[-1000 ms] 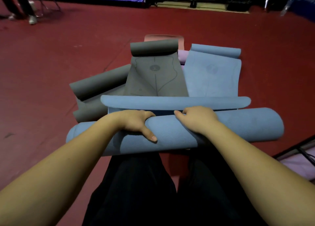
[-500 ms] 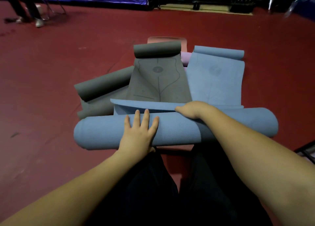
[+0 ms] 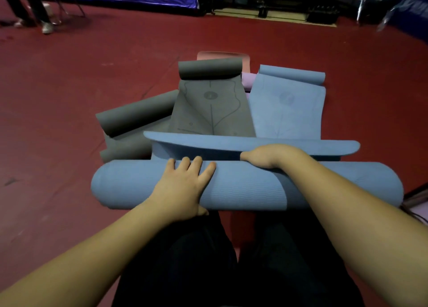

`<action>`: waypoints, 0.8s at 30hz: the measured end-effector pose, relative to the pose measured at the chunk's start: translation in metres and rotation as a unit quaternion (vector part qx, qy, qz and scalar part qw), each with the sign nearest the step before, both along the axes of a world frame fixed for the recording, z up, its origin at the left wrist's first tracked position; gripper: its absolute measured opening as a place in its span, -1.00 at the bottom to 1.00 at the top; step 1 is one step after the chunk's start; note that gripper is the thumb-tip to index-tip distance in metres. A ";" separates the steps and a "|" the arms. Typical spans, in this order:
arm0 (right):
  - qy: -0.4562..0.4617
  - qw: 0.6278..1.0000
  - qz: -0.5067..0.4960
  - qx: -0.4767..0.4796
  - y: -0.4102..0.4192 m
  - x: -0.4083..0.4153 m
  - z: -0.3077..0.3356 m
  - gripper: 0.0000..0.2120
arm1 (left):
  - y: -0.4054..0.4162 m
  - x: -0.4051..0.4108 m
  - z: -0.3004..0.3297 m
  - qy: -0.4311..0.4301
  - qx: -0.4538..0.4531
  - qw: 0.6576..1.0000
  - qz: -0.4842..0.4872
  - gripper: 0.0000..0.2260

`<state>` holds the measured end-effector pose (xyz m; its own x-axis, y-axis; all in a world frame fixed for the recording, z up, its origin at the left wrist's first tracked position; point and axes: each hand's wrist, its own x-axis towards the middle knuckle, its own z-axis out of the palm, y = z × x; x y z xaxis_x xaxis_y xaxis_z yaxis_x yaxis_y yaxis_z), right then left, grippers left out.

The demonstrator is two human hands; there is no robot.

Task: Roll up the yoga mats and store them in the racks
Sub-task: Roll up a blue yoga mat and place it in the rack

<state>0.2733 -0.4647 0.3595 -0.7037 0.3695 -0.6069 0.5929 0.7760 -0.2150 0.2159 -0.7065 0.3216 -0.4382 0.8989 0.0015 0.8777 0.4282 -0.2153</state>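
Flat, straight-fingered, the left hand [image 3: 185, 188] pressed on the rolled blue mat [image 3: 250, 186], which lay across the red floor [image 3: 69, 79] before the person's knees; the right hand [image 3: 266, 156] curled over the roll's far side, beneath the mat's loose flap [image 3: 301, 145].

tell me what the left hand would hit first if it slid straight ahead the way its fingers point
Probably the loose blue flap of the same mat, curling up just beyond the blue roll that the left hand lies flat on. The grey mat lies farther on. Depth is hard to judge here.
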 end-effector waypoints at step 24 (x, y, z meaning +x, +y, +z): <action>0.332 0.924 -0.071 0.174 0.013 -0.009 -0.008 -0.37 | 0.017 -0.025 0.017 -0.184 -0.065 0.981 0.006 -0.01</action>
<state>0.2646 -0.4520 0.3518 -0.8074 0.5790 0.1138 0.5219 0.7907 -0.3200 0.1911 -0.6900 0.3385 -0.3976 0.8760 -0.2730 0.9016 0.4282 0.0609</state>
